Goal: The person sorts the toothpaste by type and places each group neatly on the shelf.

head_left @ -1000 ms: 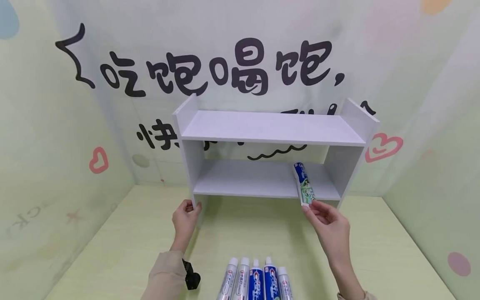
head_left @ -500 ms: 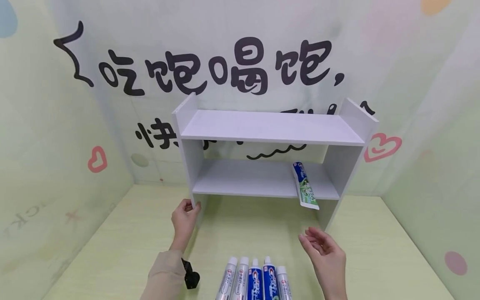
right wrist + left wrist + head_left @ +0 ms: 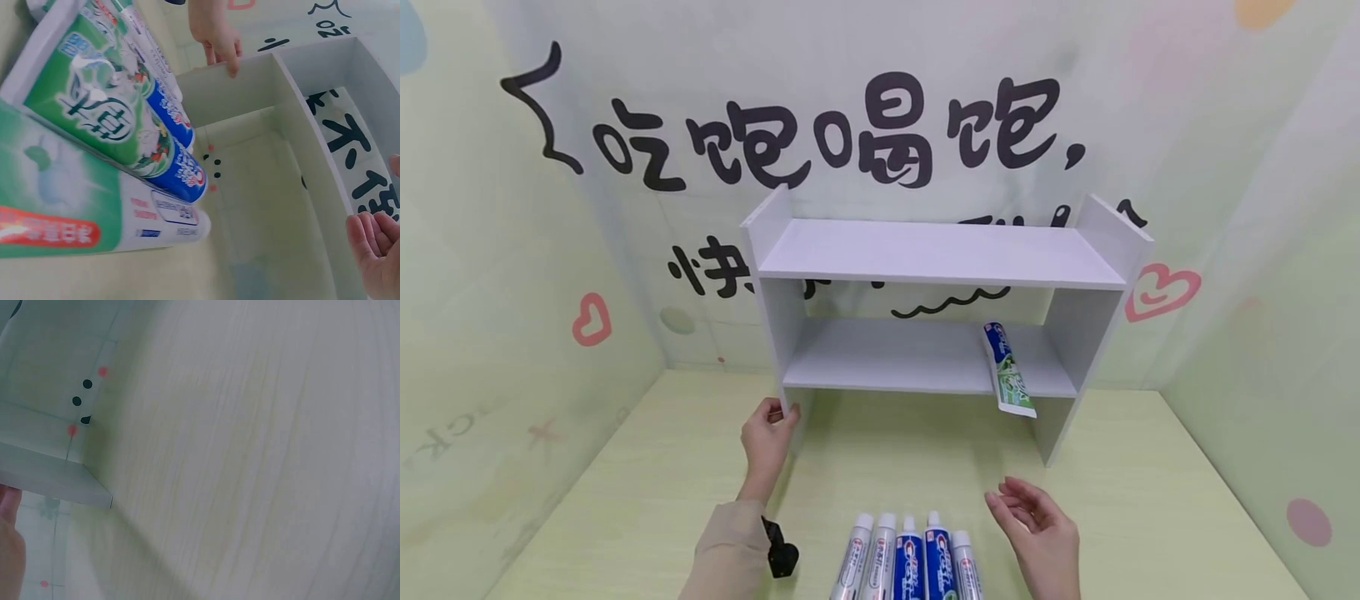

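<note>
A white board shelf with two levels [image 3: 887, 354] is set on the pale yellow-green, wood-grained surface [image 3: 617, 500]. The shelf's left side board is pinched by the left hand [image 3: 766, 437] near its bottom. Nothing is held by the right hand [image 3: 1037, 533]; its fingers are loosely bent, and it is placed in front of the shelf's right part. A blue and green toothpaste tube [image 3: 1008, 371] is laid on the shelf's lower level, toward the right, with its flat end poked out past the front edge. In front of the shelf, three silvery white tubes [image 3: 878, 562] and two blue tubes [image 3: 939, 567] are lined up side by side. Behind the shelf, big black writing [image 3: 895, 129] is seen on a pale wall [image 3: 970, 42].
</note>
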Demonstrator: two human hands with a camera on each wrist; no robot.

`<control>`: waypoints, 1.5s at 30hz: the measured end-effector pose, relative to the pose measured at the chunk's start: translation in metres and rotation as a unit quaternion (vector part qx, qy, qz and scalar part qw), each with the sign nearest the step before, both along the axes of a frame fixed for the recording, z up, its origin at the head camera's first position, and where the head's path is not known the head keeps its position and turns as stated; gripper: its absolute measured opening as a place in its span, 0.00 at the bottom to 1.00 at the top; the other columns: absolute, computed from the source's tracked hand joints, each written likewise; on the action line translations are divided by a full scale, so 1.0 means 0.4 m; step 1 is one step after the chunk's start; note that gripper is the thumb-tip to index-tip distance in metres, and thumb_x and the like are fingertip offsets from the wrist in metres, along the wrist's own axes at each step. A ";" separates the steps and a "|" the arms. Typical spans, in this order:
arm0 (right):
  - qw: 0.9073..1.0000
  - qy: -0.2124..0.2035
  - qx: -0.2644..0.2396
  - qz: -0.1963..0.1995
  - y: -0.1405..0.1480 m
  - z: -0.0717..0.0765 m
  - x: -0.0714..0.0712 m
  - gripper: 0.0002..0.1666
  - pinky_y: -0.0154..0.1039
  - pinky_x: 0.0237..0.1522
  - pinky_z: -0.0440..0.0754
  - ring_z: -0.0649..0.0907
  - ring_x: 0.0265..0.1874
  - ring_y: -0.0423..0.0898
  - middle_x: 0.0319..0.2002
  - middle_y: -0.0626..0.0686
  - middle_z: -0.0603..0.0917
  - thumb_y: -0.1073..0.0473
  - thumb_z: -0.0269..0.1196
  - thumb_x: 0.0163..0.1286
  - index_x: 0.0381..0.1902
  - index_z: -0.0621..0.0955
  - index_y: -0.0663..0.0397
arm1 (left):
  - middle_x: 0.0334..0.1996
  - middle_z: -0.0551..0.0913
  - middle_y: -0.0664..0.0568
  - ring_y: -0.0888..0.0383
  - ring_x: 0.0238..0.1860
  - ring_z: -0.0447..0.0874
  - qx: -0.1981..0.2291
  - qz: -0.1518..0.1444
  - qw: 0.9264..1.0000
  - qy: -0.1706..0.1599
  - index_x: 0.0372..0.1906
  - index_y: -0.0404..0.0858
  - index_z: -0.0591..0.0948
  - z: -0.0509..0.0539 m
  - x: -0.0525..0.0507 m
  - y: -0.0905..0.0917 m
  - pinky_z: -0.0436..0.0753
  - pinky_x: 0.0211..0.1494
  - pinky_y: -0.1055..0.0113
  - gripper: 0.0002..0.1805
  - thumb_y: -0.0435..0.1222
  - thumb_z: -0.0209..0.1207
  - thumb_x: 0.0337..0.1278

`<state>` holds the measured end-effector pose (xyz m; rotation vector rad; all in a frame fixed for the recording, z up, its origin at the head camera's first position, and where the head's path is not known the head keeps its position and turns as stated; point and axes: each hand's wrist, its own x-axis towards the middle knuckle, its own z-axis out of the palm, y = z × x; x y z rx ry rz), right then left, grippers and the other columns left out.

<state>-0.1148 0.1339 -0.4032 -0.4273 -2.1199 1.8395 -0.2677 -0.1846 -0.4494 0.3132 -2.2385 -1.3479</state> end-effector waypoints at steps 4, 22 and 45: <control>0.999 -0.049 0.018 0.015 -0.008 -0.014 0.005 0.28 0.21 0.35 0.77 0.80 0.29 0.30 0.37 0.52 0.84 0.57 0.70 0.51 0.48 0.77 0.65 | 0.32 0.84 0.39 0.50 0.34 0.84 0.002 0.001 1.000 0.002 0.31 0.32 0.79 0.001 -0.001 0.000 0.76 0.29 0.76 0.08 0.34 0.60 0.49; 0.991 -0.115 0.041 0.059 -0.024 -0.098 0.025 0.34 0.24 0.33 0.78 0.80 0.31 0.37 0.38 0.56 0.83 0.50 0.70 0.49 0.48 0.76 0.68 | 0.34 0.84 0.40 0.50 0.37 0.83 0.009 -0.011 1.000 -0.020 0.34 0.34 0.79 -0.006 -0.004 -0.003 0.73 0.29 0.78 0.09 0.37 0.60 0.51; 0.962 -0.234 0.107 0.090 -0.009 -0.181 0.017 0.40 0.37 0.34 0.79 0.79 0.28 0.40 0.31 0.53 0.83 0.40 0.70 0.45 0.44 0.77 0.69 | 0.35 0.83 0.40 0.50 0.38 0.82 0.014 -0.011 0.999 -0.027 0.34 0.33 0.78 -0.004 -0.004 -0.007 0.73 0.30 0.79 0.10 0.37 0.60 0.51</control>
